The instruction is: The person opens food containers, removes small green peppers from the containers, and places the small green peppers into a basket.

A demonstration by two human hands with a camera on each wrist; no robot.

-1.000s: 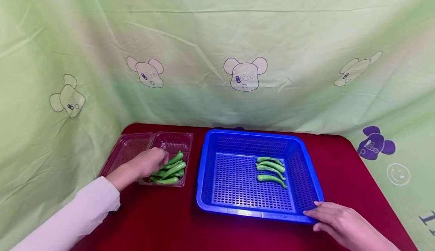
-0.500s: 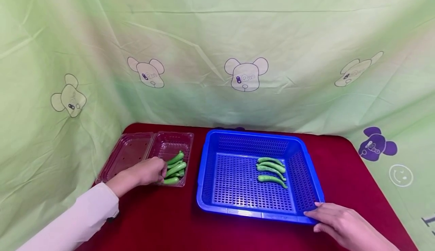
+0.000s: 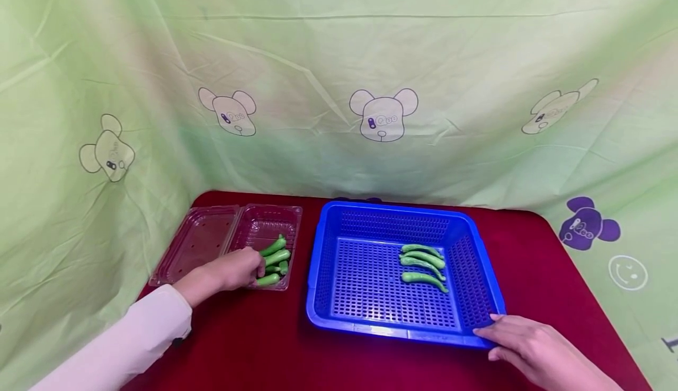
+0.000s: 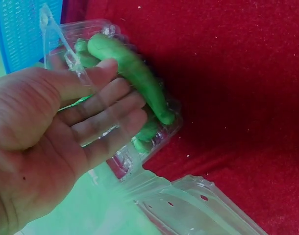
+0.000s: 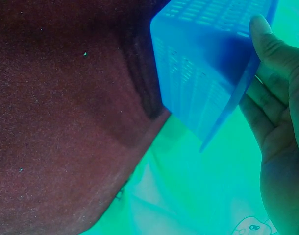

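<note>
A clear plastic clamshell container [image 3: 267, 223] stands at the table's left with its lid [image 3: 198, 241] folded open. Several green peppers [image 3: 275, 258] lie bunched at its right side. My left hand [image 3: 255, 268] holds its near left edge. In the left wrist view the thumb lies over the rim and the fingers [image 4: 115, 105] show through the clear wall beside the peppers [image 4: 135, 73]. A blue perforated basket [image 3: 392, 207] sits at centre with three green peppers [image 3: 422, 267] inside. My right hand [image 3: 489, 335] grips its near right corner, thumb [image 5: 267, 39] on the basket rim [image 5: 198, 73].
A dark red cloth [image 3: 275, 350] covers the table. A green sheet printed with bear heads [image 3: 382, 114] hangs behind and drapes down both sides. The table's right edge [image 3: 588, 285] runs close to the basket.
My left hand slid toward me along the container's left edge. The peppers inside have bunched toward the container's right side. The right hand and the basket stayed still.
</note>
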